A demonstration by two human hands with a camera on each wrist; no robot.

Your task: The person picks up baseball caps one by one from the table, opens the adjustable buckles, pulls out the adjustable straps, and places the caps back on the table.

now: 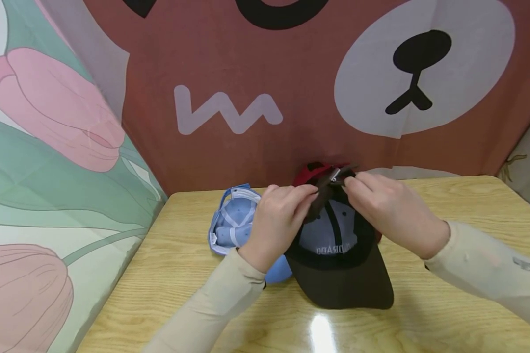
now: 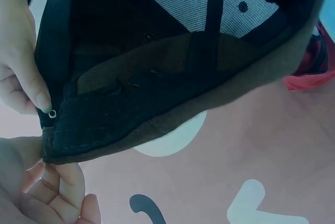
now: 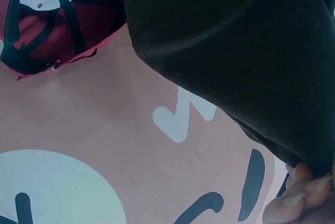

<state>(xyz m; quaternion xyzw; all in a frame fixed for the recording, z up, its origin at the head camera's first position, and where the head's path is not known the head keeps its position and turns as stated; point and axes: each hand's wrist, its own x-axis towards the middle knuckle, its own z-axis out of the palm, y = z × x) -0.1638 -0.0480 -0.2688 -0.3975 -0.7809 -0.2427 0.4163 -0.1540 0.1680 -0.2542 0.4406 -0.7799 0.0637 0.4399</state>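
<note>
Both hands hold a dark baseball cap (image 1: 342,279) up by its back strap, its hollow inside facing me and its brim pointing down toward the table. My left hand (image 1: 278,220) pinches one side of the strap between thumb and fingers. On the other side, my right hand (image 1: 393,211) pinches the strap near a small metal clasp (image 1: 334,175). A small metal ring (image 2: 52,113) shows close to the right thumb in the left wrist view. In the right wrist view, the cap's dark crown (image 3: 235,51) hides most of the right hand (image 3: 301,203).
A light blue cap (image 1: 236,215) lies with its inside up on the wooden table (image 1: 172,294), left of the dark cap. Behind the dark cap is a red cap (image 3: 97,25), mostly hidden in the head view. A printed cloth (image 1: 247,63) hangs behind the table.
</note>
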